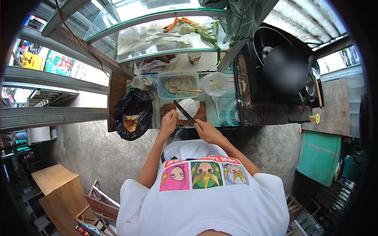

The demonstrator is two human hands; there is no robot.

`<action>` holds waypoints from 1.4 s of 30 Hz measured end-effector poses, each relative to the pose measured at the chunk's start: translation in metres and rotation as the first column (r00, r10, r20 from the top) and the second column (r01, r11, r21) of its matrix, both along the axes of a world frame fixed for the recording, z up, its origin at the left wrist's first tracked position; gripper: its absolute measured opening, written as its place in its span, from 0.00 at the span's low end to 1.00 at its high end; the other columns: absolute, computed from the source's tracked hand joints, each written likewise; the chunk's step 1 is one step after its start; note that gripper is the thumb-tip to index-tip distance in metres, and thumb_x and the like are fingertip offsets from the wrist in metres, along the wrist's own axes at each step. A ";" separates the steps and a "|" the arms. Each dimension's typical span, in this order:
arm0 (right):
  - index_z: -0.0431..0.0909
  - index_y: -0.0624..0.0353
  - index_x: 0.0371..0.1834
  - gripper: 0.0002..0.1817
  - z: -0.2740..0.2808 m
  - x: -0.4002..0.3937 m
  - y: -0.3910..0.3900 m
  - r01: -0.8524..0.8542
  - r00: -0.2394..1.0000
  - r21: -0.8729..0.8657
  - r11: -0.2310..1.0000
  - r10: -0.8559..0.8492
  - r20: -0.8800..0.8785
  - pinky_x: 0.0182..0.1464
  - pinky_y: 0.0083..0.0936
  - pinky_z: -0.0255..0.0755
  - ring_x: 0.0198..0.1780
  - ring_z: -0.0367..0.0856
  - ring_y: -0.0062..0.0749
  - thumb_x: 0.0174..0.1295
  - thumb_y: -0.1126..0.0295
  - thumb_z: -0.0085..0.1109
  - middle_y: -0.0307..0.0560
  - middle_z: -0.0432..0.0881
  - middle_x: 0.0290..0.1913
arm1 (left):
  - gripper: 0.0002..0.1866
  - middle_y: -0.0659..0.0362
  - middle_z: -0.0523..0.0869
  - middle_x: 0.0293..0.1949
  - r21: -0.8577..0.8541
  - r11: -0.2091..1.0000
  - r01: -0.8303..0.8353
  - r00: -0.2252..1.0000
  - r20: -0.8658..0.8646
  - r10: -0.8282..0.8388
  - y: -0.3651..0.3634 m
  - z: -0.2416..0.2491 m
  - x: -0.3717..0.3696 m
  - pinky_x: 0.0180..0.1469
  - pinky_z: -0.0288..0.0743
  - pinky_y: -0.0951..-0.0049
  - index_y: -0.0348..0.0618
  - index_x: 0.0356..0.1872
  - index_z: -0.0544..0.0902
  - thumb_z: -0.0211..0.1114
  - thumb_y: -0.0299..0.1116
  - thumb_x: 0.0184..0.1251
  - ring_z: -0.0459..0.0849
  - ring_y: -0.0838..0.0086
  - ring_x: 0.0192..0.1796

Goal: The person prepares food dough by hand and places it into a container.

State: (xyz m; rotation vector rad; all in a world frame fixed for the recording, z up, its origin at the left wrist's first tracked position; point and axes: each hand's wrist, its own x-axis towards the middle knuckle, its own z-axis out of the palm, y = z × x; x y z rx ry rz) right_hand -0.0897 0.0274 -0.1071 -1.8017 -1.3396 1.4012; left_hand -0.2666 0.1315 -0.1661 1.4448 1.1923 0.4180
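Observation:
A pale piece of cabbage [191, 105] lies on a wooden chopping board [201, 112] at the counter's front. My right hand [207, 131] is closed round the handle of a dark-bladed knife [183, 110]. Its blade slants up and left across the cabbage in this view. At the cabbage's lower left edge, the curled fingers of my left hand [169, 121] press against it. Just behind the board stands a clear plastic tub [160, 87] with a wooden-handled spoon [177, 90] in it. A white strainer or ladle-like utensil [215, 103] extends beside the board on the right.
A black plastic bag [143, 108] hangs open at the left. Glass shelving [169, 50] with carrots [172, 26] and greens rises behind. A paper cup [194, 58] stands beneath it. Right of the counter is a stove area with a large dark wok [258, 43].

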 end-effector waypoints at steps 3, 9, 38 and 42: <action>0.69 0.63 0.39 0.13 0.003 -0.005 0.007 -0.010 0.999 -0.001 1.000 0.010 0.042 0.38 0.49 0.66 0.35 0.76 0.65 0.67 0.64 0.40 0.69 0.77 0.30 | 0.17 0.51 0.72 0.20 0.102 0.995 0.003 1.000 -0.026 0.000 -0.002 0.001 0.005 0.30 0.66 0.68 0.35 0.25 0.71 0.50 0.39 0.69 0.70 0.67 0.23; 0.70 0.64 0.40 0.14 -0.028 -0.020 0.031 0.081 0.995 0.212 0.974 -0.092 0.045 0.31 0.44 0.69 0.27 0.77 0.58 0.68 0.63 0.40 0.64 0.79 0.27 | 0.17 0.42 0.76 0.24 0.199 0.978 0.063 0.979 -0.204 -0.022 -0.001 0.023 0.019 0.33 0.67 0.57 0.35 0.29 0.73 0.51 0.42 0.67 0.76 0.46 0.31; 0.66 0.56 0.39 0.14 -0.006 -0.023 0.021 0.088 0.869 -0.370 0.925 -0.254 -0.425 0.10 0.18 0.52 0.09 0.59 0.17 0.71 0.59 0.35 0.34 0.62 0.14 | 0.16 0.45 0.81 0.26 0.265 0.932 0.248 0.929 -0.339 -0.151 0.020 0.040 0.018 0.36 0.71 0.51 0.39 0.26 0.77 0.53 0.43 0.62 0.80 0.46 0.34; 0.65 0.55 0.35 0.13 -0.009 -0.024 0.037 0.141 0.818 -0.371 0.918 -0.319 -0.478 0.10 0.18 0.50 0.10 0.56 0.16 0.71 0.59 0.35 0.34 0.61 0.14 | 0.17 0.45 0.79 0.24 0.343 0.883 0.322 0.909 -0.372 -0.187 0.018 0.041 0.022 0.33 0.69 0.56 0.37 0.27 0.77 0.51 0.42 0.64 0.79 0.48 0.31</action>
